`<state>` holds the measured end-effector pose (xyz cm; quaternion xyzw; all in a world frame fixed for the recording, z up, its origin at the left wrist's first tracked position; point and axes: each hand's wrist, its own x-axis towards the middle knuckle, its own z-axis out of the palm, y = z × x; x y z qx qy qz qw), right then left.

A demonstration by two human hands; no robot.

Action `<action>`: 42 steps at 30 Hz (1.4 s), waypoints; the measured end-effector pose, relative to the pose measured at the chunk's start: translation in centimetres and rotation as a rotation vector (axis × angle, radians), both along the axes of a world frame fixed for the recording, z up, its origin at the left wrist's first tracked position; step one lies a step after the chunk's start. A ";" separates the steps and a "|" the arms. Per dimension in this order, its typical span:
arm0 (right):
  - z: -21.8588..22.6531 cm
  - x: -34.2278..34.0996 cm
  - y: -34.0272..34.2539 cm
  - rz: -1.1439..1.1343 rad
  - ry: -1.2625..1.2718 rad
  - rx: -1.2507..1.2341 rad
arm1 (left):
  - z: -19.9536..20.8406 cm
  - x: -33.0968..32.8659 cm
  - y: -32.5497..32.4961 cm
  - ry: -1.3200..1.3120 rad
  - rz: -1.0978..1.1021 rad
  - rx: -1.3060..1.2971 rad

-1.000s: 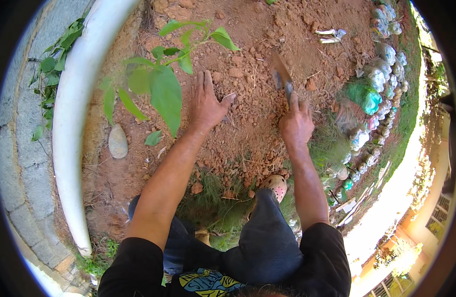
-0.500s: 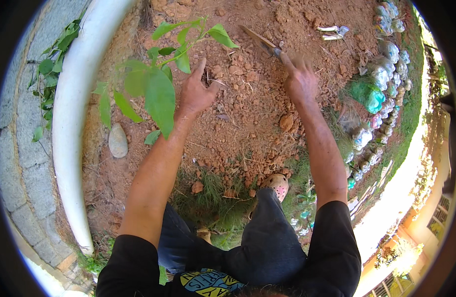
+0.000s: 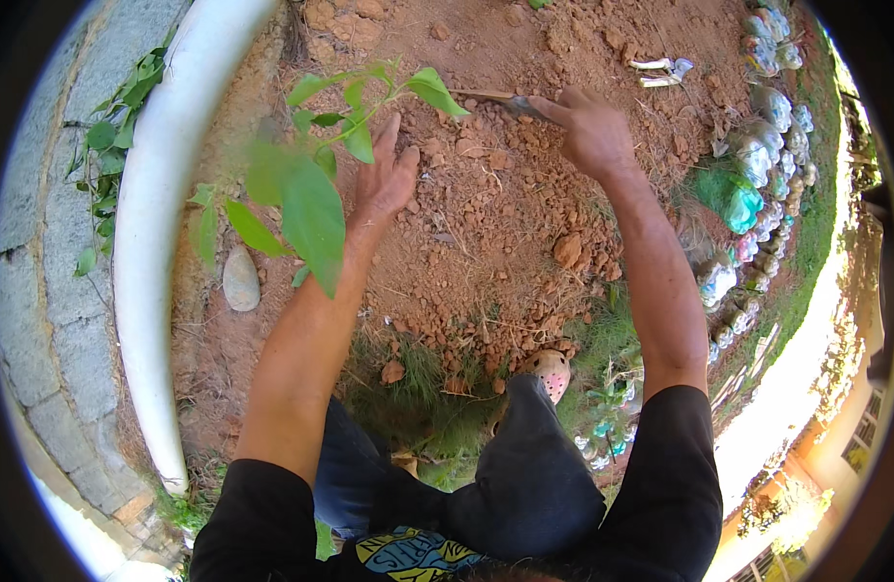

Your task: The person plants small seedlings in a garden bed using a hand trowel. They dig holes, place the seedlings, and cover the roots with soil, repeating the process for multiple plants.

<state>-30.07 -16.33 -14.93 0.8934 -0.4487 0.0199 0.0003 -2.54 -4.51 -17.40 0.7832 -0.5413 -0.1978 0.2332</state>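
My right hand (image 3: 599, 136) is closed round the handle of a knife (image 3: 495, 96), its index finger stretched along the tool. The long, soil-stained blade points left and lies low over the loose reddish soil (image 3: 486, 213). My left hand (image 3: 385, 179) rests on the soil with its fingers apart, and nothing shows in it. Beside and partly above that hand hangs a leafy green plant (image 3: 316, 209). Its leaves cover part of my left wrist and forearm, and its base is hidden.
A thick white pipe (image 3: 161, 213) curves along the left, beside stone paving (image 3: 73, 320). An oval stone (image 3: 241, 279) lies near it. Stuffed plastic bottles (image 3: 757, 155) line the right edge. White scraps (image 3: 660, 71) lie at the upper right. My clog (image 3: 549, 371) stands by the grass.
My right hand has moved slightly up, and the knife has swung from slanting to nearly level. My left hand has turned, its fingers now pointing more upward. The view has shifted slightly.
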 end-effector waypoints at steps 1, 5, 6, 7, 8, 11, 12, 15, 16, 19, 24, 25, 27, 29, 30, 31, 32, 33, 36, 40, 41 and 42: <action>0.2 -0.2 -0.2 -0.071 -0.012 0.080 | 0.0 0.1 0.0 -0.009 -0.005 -0.022; 0.2 0.5 -0.8 -0.104 0.011 0.012 | -0.5 -0.2 -0.4 0.013 -0.015 -0.006; 0.1 0.8 -0.8 -0.011 0.013 -0.133 | -0.6 -0.3 -0.4 0.016 -0.025 0.017; -0.1 1.2 -0.9 -0.009 0.033 -0.153 | -0.7 -0.4 -0.5 0.024 -0.006 -0.011; -0.1 1.3 -1.1 0.032 0.056 -0.104 | -0.8 -0.5 -0.7 0.033 0.002 -0.033; 0.0 1.7 -1.4 -0.051 0.063 0.135 | -1.2 -0.3 -1.1 -0.004 0.022 -0.025; 0.0 2.0 -1.4 -0.154 0.068 0.160 | -1.4 -0.4 -1.2 -0.017 0.046 -0.026; 0.1 2.7 -1.7 -0.046 0.063 0.145 | -1.9 -0.5 -1.7 -0.025 -0.009 -0.077; -0.1 3.0 -1.3 0.120 -0.086 -0.326 | -2.0 -0.4 -1.8 0.040 -0.028 -0.095; -0.5 2.2 0.3 0.082 -0.048 -0.111 | -1.7 0.4 -1.9 0.229 -0.143 -0.145; -0.8 -4.9 8.9 -0.359 -0.370 -0.175 | -0.2 2.5 0.9 0.140 -0.202 -0.235; -0.8 -6.0 11.4 -0.445 -0.374 -0.176 | -0.1 2.3 1.8 0.073 -0.192 -0.212; -1.3 -6.3 15.8 -0.616 -0.225 -0.064 | 0.1 1.2 4.1 -0.058 -0.152 -0.094; -2.1 -4.6 18.5 -0.736 -0.146 0.098 | -0.2 -1.9 6.1 -0.225 -0.129 0.020; -2.5 -3.3 19.4 -0.694 -0.142 0.093 | -0.3 -3.8 6.8 -0.314 -0.119 0.054; -2.7 -1.9 19.8 -0.675 -0.138 0.104 | -0.4 -5.4 7.6 -0.308 -0.158 0.096; -2.8 -0.8 20.1 -0.642 -0.115 0.156 | -0.4 -7.0 8.5 -0.314 -0.204 0.042; -2.7 0.2 20.0 -0.608 -0.113 0.192 | -0.5 -8.6 9.3 -0.305 -0.312 0.058; -1.5 1.1 19.1 -0.560 -0.227 0.259 | -1.4 -11.2 9.9 -0.342 -0.599 0.042; 0.8 2.1 17.5 -0.468 -0.341 0.253 | -3.1 -11.3 9.2 -0.416 -0.846 0.023; 1.3 2.8 17.0 -0.446 -0.326 0.272 | -3.4 -11.1 8.7 -0.427 -0.897 0.001; 1.7 3.6 16.4 -0.415 -0.346 0.342 | -3.7 -10.9 8.0 -0.461 -0.923 -0.018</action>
